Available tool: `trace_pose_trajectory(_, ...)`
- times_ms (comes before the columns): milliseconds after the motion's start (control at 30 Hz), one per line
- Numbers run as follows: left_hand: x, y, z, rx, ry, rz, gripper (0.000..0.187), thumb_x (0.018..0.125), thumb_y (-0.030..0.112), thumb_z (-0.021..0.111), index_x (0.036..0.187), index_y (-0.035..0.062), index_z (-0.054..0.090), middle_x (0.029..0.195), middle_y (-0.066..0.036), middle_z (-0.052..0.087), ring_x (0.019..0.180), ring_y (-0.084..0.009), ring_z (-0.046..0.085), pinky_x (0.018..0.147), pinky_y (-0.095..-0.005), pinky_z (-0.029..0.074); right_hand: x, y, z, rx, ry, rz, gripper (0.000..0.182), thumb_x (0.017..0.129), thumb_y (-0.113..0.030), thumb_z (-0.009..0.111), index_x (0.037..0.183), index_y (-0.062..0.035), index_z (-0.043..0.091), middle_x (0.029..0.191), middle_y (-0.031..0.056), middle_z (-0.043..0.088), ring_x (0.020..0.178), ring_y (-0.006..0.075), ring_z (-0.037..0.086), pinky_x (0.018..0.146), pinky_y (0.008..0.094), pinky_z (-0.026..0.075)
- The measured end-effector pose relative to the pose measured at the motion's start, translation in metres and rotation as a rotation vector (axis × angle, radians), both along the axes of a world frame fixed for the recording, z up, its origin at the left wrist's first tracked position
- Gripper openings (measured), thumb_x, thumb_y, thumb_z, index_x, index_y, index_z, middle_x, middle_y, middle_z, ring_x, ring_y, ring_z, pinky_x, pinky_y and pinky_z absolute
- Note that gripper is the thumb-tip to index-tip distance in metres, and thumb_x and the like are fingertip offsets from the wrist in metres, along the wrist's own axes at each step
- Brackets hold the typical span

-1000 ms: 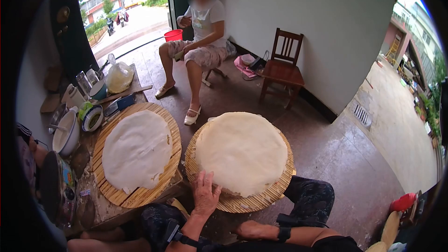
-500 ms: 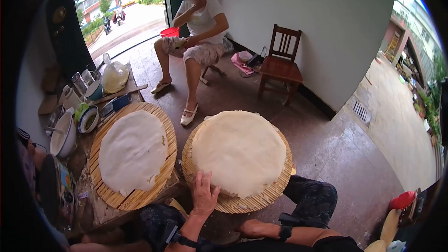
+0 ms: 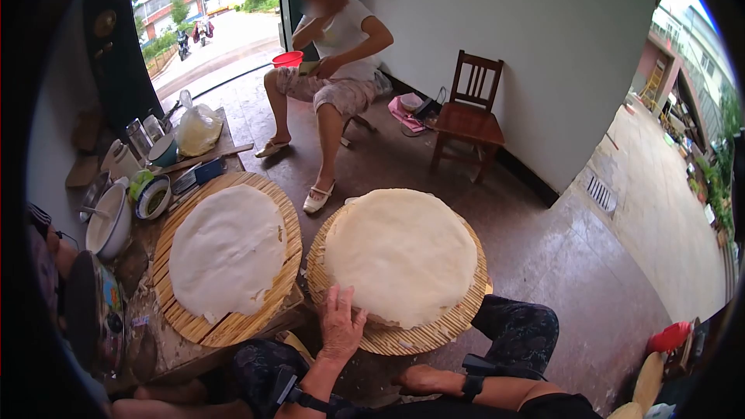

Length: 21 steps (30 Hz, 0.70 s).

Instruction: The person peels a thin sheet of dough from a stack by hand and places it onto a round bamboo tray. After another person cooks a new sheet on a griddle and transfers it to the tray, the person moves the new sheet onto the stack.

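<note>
A thick stack of round, pale thin flatbreads (image 3: 400, 252) lies on a round mat of sticks (image 3: 458, 324) in front of me. My left hand (image 3: 341, 324) rests at the near-left edge of the stack, fingers spread and touching its rim. Low in front of my lap is my right hand (image 3: 419, 380), below the mat and apart from the flatbreads; its fingers are mostly hidden. To the left, one more flatbread sheet (image 3: 226, 252) with a ragged edge lies on a second stick mat (image 3: 289, 264).
A wooden table (image 3: 167, 353) at left bears a white basin (image 3: 109, 221), a small bowl (image 3: 154, 197), a plastic bag (image 3: 199, 130) and a round dark pan (image 3: 81, 306). Another person (image 3: 337, 54) sits opposite. A wooden chair (image 3: 468, 120) stands by the wall.
The view has shifted slightly, so the scene sits a little lower and to the right. My left hand stays at the stack's edge. The seated person's lower hand and held item have moved slightly.
</note>
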<state>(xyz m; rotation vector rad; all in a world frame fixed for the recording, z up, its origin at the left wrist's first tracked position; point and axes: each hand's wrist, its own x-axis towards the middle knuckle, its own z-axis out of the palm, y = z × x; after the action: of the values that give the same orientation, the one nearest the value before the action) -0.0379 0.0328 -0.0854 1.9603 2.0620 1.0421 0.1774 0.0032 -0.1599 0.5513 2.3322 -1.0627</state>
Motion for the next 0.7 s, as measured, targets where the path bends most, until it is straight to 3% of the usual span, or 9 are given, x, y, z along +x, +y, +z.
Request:
trace_pose_trajectory(333, -0.001, -0.001, -0.001, 0.016, -0.022, -0.003, 0.056, 0.079, 0.018, 0.067, 0.128, 0.0034, 0.045, 0.131, -0.024, 0.04, 0.119, -0.0417, 0.04, 0.1, -0.0473, 0.034, 0.003, -0.001, -0.019, 0.004, -0.012, -0.017, 0.044, 0.082, -0.027, 0.061, 0.122, -0.0106, 0.055, 0.106, 0.019, 0.064, 0.1, 0.0371, 0.06, 0.083, 0.0449, 0.049)
trace_pose_trajectory(400, -0.001, 0.0, -0.002, 0.019, -0.024, -0.003, 0.056, 0.078, 0.018, 0.067, 0.127, 0.0035, 0.045, 0.131, -0.024, 0.04, 0.119, -0.0419, 0.04, 0.099, -0.0473, 0.034, 0.006, -0.004, -0.02, 0.016, 0.068, -0.085, 0.031, 0.089, -0.025, 0.045, 0.111, -0.0093, 0.06, 0.099, 0.0231, 0.064, 0.095, 0.0397, 0.061, 0.08, 0.0464, 0.048)
trace_pose_trajectory(433, -0.001, 0.0, -0.003, 0.024, -0.013, 0.0, 0.056, 0.078, 0.018, 0.067, 0.127, 0.0037, 0.046, 0.131, -0.024, 0.04, 0.118, -0.0422, 0.04, 0.099, -0.0474, 0.034, 0.005, -0.003, -0.019, 0.016, 0.068, -0.085, 0.031, 0.089, -0.025, 0.045, 0.111, -0.0093, 0.06, 0.099, 0.0231, 0.064, 0.095, 0.0397, 0.061, 0.08, 0.0464, 0.048)
trace_pose_trajectory(500, 0.0, 0.001, -0.007, 0.028, -0.003, 0.002, 0.056, 0.077, 0.018, 0.068, 0.127, 0.0039, 0.046, 0.131, -0.024, 0.04, 0.118, -0.0424, 0.04, 0.099, -0.0474, 0.035, 0.002, -0.001, -0.017, -0.004, -0.054, -0.029, 0.045, 0.082, -0.029, 0.06, 0.123, -0.0113, 0.056, 0.108, 0.019, 0.063, 0.102, 0.0371, 0.06, 0.085, 0.0446, 0.048)
trace_pose_trajectory(533, 0.0, 0.002, -0.009, 0.037, 0.006, 0.002, 0.057, 0.076, 0.019, 0.07, 0.126, 0.0049, 0.046, 0.129, -0.023, 0.041, 0.117, -0.0421, 0.041, 0.098, -0.0482, 0.035, 0.003, -0.001, -0.018, -0.004, -0.054, -0.029, 0.045, 0.082, -0.029, 0.06, 0.123, -0.0113, 0.056, 0.108, 0.019, 0.063, 0.102, 0.0371, 0.06, 0.085, 0.0446, 0.048)
trace_pose_trajectory(600, 0.0, 0.003, -0.012, 0.043, 0.02, 0.009, 0.058, 0.074, 0.021, 0.072, 0.125, 0.0058, 0.047, 0.127, -0.022, 0.042, 0.116, -0.0417, 0.041, 0.098, -0.0491, 0.035, 0.006, -0.003, -0.019, 0.034, 0.047, -0.025, 0.033, 0.082, -0.028, 0.056, 0.111, -0.0108, 0.06, 0.097, 0.0212, 0.064, 0.094, 0.0394, 0.061, 0.078, 0.0466, 0.049)
trace_pose_trajectory(700, 0.003, 0.004, -0.013, 0.043, 0.053, 0.013, 0.059, 0.073, 0.022, 0.073, 0.124, 0.0065, 0.048, 0.125, -0.021, 0.043, 0.116, -0.0415, 0.041, 0.098, -0.0488, 0.035, 0.008, -0.003, -0.023, 0.024, 0.096, -0.055, 0.035, 0.079, -0.029, 0.06, 0.11, -0.0112, 0.06, 0.096, 0.0204, 0.065, 0.094, 0.039, 0.061, 0.077, 0.0469, 0.049)
